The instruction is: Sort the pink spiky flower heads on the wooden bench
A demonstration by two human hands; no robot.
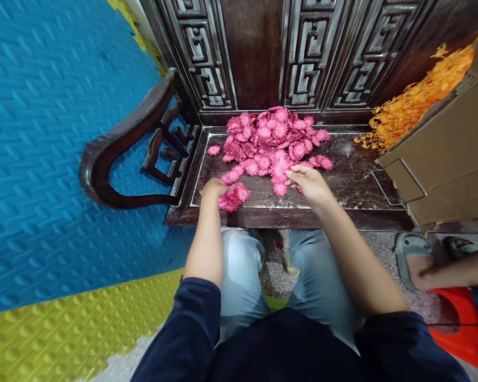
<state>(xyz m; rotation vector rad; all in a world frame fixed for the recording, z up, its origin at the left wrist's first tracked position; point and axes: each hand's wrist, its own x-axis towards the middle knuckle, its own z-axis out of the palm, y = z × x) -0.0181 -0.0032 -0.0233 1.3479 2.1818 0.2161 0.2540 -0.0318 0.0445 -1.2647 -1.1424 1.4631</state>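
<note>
A heap of pink artificial flower heads (265, 135) lies on a dark wooden bench seat (354, 183), with several loose ones spread in front of it. My left hand (214, 188) is at the left, its fingers curled against a small clump of pink flowers (236, 197) near the seat's front edge. Most of those fingers are hidden behind the back of the hand. At the front of the heap, my right hand (308, 183) has thumb and fingertips pinched together at a pink flower (281, 168). Its lower fingers are bent inward.
The carved bench back (255, 53) rises behind the heap, and a curved armrest (123, 132) stands left. A cardboard box (442, 143) with orange artificial flowers (422, 98) is at the right. Another person's sandalled foot (418, 265) is below it. Blue matting (56, 159) covers the left side.
</note>
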